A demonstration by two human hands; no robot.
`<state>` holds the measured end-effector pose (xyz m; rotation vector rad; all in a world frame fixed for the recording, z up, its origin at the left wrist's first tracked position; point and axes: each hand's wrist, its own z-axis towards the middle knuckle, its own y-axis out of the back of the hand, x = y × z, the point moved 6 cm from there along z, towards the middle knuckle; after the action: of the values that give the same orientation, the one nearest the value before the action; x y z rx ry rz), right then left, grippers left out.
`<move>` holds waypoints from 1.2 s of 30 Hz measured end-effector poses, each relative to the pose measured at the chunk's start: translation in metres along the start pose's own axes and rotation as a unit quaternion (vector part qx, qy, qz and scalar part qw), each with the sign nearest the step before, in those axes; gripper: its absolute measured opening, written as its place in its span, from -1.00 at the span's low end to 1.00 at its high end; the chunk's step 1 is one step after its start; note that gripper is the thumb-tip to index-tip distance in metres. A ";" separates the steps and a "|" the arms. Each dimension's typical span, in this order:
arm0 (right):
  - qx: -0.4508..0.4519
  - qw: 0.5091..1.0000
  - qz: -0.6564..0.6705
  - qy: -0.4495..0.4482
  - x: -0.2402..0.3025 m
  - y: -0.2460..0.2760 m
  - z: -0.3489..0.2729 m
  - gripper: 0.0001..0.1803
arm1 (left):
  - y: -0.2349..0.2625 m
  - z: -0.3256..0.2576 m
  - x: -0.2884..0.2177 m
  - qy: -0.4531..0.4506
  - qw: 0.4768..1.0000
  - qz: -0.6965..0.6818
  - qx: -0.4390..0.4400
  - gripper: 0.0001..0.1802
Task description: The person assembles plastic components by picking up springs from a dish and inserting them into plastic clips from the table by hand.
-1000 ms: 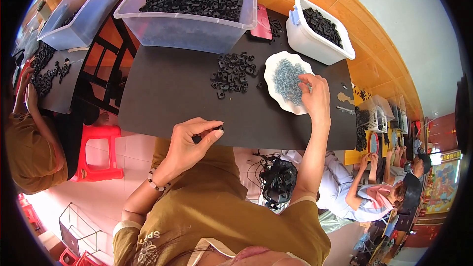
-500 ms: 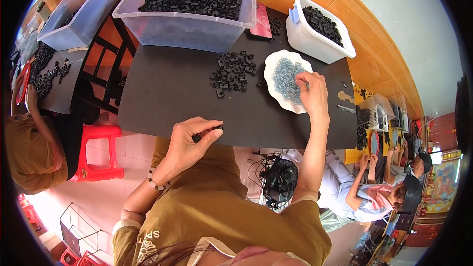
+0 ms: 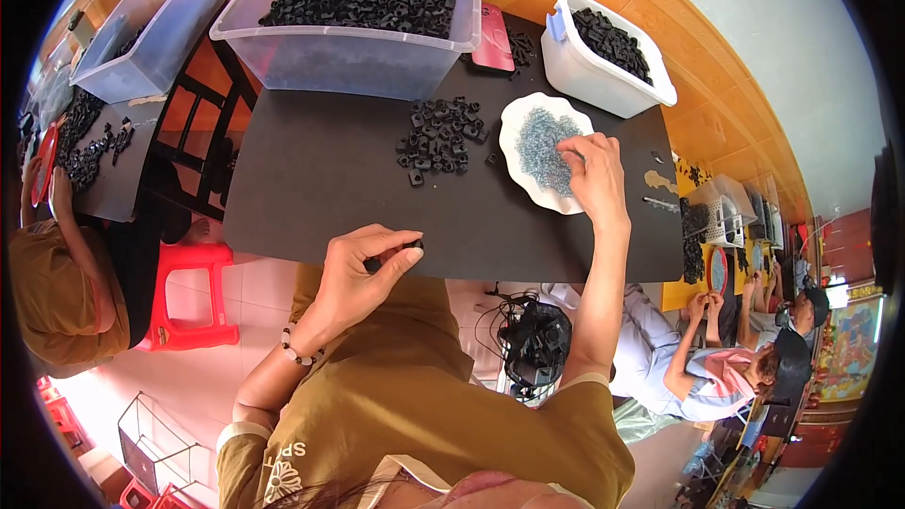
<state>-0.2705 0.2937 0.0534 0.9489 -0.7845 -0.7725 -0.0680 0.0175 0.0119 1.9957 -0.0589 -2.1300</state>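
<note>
My left hand [image 3: 363,273], a beaded bracelet at its wrist, pinches a small black plastic part [image 3: 416,245] just above the table's near edge. Most of that part is hidden by the fingers. Over the white scalloped plate [image 3: 509,149], my right hand [image 3: 598,174] has its fingertips closed together at the heap of tiny blue-grey metallic pieces [image 3: 544,143]. Whatever sits between those fingertips is too small to make out. A loose pile of black plastic parts [image 3: 441,135] lies on the dark table [image 3: 311,160], left of the plate.
Behind the pile stands a large clear bin [image 3: 339,61] full of black parts. A white tub [image 3: 603,85] holds more, with a pink flat case [image 3: 492,42] between them. Co-workers sit at tables on both sides. A red stool [image 3: 193,297] stands at left.
The view has shifted slightly. My right hand stays at the plate, fingertips in the small pieces, and my left hand keeps hold of the black part.
</note>
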 end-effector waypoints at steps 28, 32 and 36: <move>-0.024 0.988 0.143 -0.052 0.011 0.003 -0.006 -0.84 | -0.002 0.004 0.003 0.002 1.000 -0.019 -0.003 -0.76; -0.029 0.990 0.123 -0.057 0.005 -0.007 0.000 -0.83 | -0.001 0.003 0.001 0.004 1.000 -0.014 0.001 -0.76; 0.024 0.988 0.113 -0.101 0.000 -0.014 0.002 -0.83 | -0.001 0.002 0.004 0.007 1.000 -0.018 0.001 -0.76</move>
<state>-0.2746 0.2875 0.0414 0.8159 -1.0733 -0.6599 -0.0704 0.0172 0.0081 2.0283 -0.0225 -2.1375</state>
